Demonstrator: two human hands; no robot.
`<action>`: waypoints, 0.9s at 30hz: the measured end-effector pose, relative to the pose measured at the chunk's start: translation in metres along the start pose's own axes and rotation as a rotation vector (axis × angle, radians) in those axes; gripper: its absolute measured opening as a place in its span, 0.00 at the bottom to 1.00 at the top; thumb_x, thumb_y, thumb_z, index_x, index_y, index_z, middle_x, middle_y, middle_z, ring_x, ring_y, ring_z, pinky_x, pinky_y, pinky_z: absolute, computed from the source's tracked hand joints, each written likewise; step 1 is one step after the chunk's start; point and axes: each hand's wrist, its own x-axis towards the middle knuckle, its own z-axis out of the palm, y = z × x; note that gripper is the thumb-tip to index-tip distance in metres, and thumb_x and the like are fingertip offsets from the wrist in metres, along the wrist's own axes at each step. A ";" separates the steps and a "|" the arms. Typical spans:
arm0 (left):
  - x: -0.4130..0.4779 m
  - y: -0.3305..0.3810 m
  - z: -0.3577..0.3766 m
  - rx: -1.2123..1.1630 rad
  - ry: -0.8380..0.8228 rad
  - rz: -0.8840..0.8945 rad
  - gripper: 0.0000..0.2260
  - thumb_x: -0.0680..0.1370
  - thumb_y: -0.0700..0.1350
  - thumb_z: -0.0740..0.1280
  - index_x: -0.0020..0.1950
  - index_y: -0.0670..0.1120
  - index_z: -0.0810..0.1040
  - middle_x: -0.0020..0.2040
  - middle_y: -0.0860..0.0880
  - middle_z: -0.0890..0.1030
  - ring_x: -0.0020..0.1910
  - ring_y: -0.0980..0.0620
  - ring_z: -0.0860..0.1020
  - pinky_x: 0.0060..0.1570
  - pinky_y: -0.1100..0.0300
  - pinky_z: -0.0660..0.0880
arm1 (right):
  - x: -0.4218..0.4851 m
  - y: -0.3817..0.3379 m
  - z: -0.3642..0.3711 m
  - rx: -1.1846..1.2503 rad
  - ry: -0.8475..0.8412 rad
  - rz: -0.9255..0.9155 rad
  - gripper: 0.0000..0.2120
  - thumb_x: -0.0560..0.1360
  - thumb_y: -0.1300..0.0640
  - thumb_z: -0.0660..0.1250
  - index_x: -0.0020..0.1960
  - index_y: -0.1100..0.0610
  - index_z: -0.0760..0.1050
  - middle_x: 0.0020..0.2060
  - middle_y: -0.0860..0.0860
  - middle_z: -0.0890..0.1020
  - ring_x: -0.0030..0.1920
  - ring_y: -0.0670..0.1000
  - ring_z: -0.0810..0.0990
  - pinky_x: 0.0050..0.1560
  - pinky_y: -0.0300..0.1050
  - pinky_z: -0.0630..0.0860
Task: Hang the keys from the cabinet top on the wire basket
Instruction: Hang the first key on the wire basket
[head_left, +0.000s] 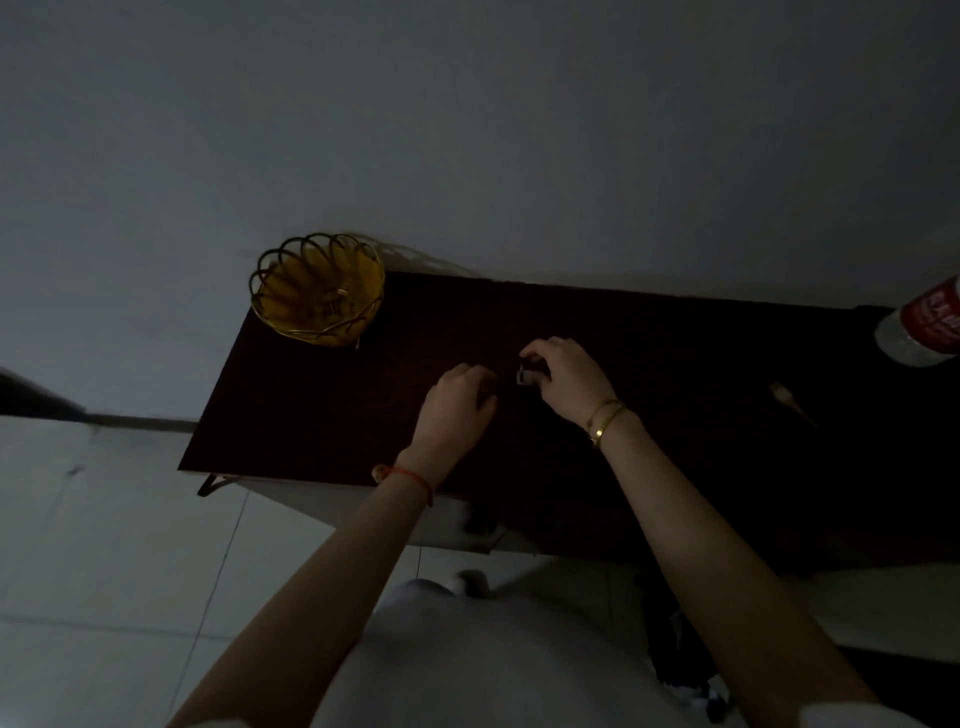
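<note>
The scene is dim. A gold wire basket (317, 288) with a scalloped rim stands at the far left corner of the dark cabinet top (291, 410). Near the middle of the top, my right hand (569, 376) pinches a small metallic piece, apparently the keys (522, 375), between thumb and fingers. My left hand (457, 397) rests just left of them, fingers curled down onto the surface. Whether it grips anything is hidden in the dark. Both hands are well to the right of the basket.
A clear bottle with a red label (924, 327) lies at the far right edge. A small pale slender object (784, 395) rests on the top to the right of my right hand. The wall runs behind the cabinet; pale floor tiles lie to the left.
</note>
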 end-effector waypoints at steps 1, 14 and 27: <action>0.002 0.000 0.001 -0.003 0.000 -0.005 0.14 0.75 0.42 0.67 0.60 0.44 0.78 0.54 0.45 0.79 0.51 0.47 0.79 0.51 0.51 0.78 | 0.004 0.001 0.002 -0.013 -0.007 -0.005 0.15 0.75 0.63 0.66 0.61 0.54 0.75 0.57 0.52 0.78 0.60 0.53 0.74 0.59 0.48 0.75; 0.017 -0.002 0.017 -0.046 -0.015 -0.041 0.13 0.76 0.44 0.68 0.60 0.44 0.78 0.55 0.44 0.78 0.50 0.46 0.79 0.50 0.51 0.78 | 0.018 0.010 0.008 0.051 0.024 -0.022 0.05 0.75 0.60 0.66 0.49 0.54 0.78 0.48 0.50 0.79 0.47 0.51 0.78 0.40 0.42 0.73; 0.009 0.021 0.011 -0.682 0.014 -0.180 0.10 0.75 0.51 0.70 0.52 0.47 0.81 0.47 0.50 0.84 0.47 0.52 0.83 0.49 0.54 0.79 | -0.005 -0.020 -0.025 0.761 0.179 0.102 0.02 0.73 0.62 0.69 0.44 0.60 0.78 0.36 0.55 0.83 0.28 0.46 0.82 0.26 0.39 0.79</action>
